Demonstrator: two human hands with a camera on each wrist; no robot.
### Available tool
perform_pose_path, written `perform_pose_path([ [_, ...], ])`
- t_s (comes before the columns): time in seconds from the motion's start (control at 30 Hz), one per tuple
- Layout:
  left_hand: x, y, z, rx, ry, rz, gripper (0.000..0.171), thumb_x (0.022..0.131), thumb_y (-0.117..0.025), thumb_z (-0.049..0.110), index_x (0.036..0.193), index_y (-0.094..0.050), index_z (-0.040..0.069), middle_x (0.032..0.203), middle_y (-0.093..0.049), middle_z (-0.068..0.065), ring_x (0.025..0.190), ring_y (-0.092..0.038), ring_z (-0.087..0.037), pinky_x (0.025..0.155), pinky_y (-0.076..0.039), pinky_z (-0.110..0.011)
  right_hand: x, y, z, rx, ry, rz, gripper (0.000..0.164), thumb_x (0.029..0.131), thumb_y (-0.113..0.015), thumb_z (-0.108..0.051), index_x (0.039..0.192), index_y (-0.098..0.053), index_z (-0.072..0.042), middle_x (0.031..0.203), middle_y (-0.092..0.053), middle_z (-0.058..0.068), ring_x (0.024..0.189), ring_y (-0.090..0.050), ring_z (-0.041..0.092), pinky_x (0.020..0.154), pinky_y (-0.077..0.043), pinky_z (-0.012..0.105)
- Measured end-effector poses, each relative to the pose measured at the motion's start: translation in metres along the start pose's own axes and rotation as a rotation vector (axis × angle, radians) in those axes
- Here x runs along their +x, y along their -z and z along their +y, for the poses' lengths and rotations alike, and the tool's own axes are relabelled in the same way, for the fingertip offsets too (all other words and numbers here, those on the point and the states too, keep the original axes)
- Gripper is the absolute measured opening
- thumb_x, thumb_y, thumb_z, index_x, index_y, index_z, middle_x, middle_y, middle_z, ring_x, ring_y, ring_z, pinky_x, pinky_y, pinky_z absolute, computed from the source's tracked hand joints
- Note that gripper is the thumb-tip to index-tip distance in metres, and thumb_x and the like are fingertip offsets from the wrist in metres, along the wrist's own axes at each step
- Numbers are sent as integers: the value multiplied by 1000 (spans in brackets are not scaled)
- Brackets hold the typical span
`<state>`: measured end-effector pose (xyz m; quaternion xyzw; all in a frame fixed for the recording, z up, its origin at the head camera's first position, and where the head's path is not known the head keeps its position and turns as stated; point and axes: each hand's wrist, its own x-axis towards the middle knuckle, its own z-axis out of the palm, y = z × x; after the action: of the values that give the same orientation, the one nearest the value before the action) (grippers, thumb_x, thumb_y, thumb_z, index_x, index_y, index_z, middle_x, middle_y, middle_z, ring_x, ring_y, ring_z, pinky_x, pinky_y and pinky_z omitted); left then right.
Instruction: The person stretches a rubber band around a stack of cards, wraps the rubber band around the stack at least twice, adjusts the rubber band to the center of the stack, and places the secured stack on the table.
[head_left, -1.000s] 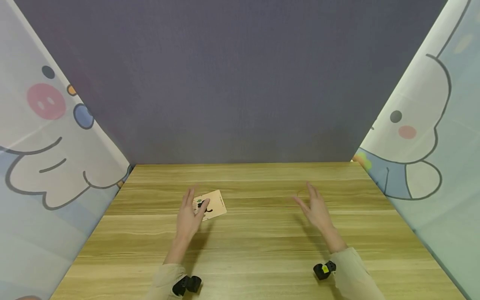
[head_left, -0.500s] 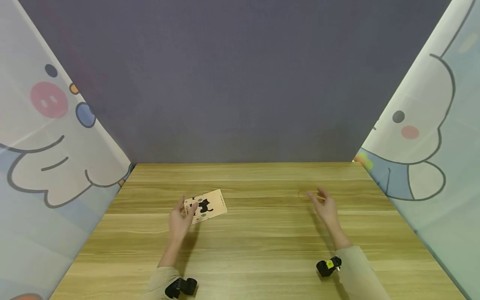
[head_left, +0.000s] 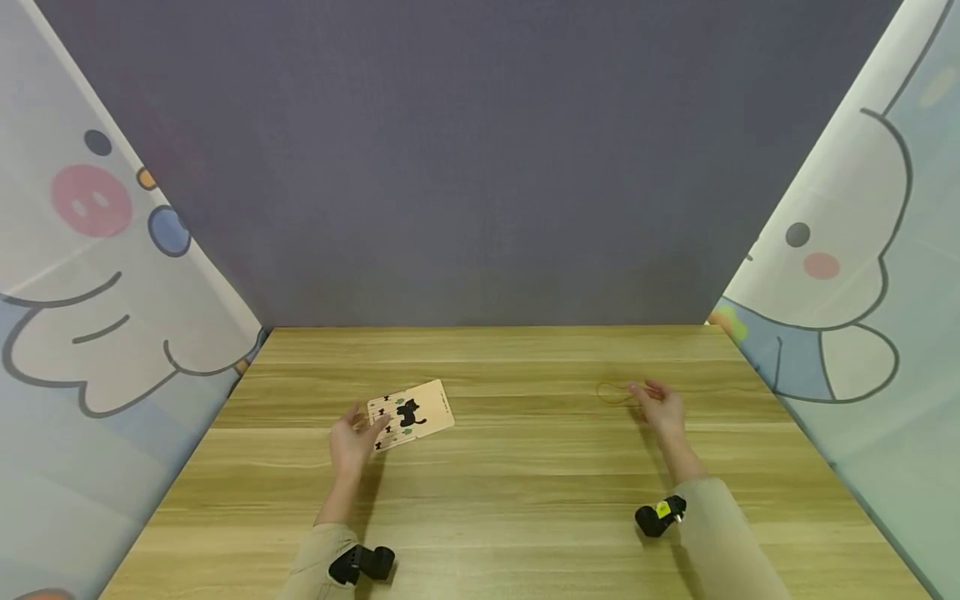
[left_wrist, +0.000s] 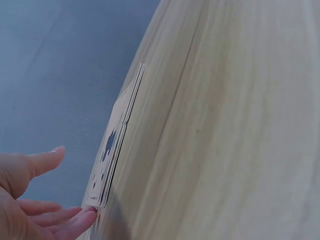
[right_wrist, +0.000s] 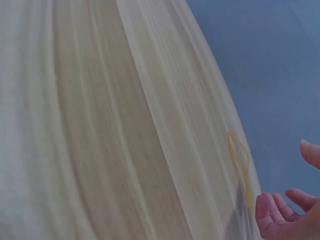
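Note:
A thin stack of cream cards (head_left: 429, 406) with a black cat print lies flat on the left half of the table. My left hand (head_left: 349, 444) is at its left end, thumb raised and spread away from the fingers. In the left wrist view those fingertips (left_wrist: 89, 212) are right at the stack's near edge, under the corner. On the right half lies a thin yellow rubber band (right_wrist: 247, 170), a loose loop. My right hand (head_left: 663, 413) is at the band's right end, its fingers bent loosely and the thumb apart from them in the right wrist view.
The wood-grain table (head_left: 495, 500) runs back to a dark grey panel (head_left: 480, 167). Cartoon-printed curtains (head_left: 847, 333) flank both sides. A small black camera (head_left: 362, 565) sits on each sleeved wrist.
My left hand has drawn left and back, from over the cards to their left end. My right hand has shifted right across the rubber band to its right end, fingers now less straight.

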<state>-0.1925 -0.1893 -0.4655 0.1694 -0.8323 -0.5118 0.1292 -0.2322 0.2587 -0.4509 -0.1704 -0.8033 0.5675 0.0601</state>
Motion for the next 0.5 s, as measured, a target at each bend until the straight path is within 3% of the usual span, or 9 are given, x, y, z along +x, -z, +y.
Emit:
perform_pose_path([
  [0.2, 1, -3, -2, -33, 67, -8, 75, 70, -74, 11, 128, -34, -14, 114, -48, -33, 99, -50, -45, 80, -45, -46, 10, 0, 7, -6, -9, 30, 62, 86, -56, -29, 129, -35, 9, 121, -42, 26, 100, -48, 32, 67, -49, 24],
  [0.5, 4, -13, -3, 32, 80, 26, 80, 65, -78, 10, 127, -35, -15, 112, -50, -32, 89, -55, -35, 74, -47, -41, 21, -1, 16, -14, -11, 53, 61, 86, -58, -27, 128, -36, 11, 120, -43, 29, 105, -46, 35, 60, -46, 16],
])
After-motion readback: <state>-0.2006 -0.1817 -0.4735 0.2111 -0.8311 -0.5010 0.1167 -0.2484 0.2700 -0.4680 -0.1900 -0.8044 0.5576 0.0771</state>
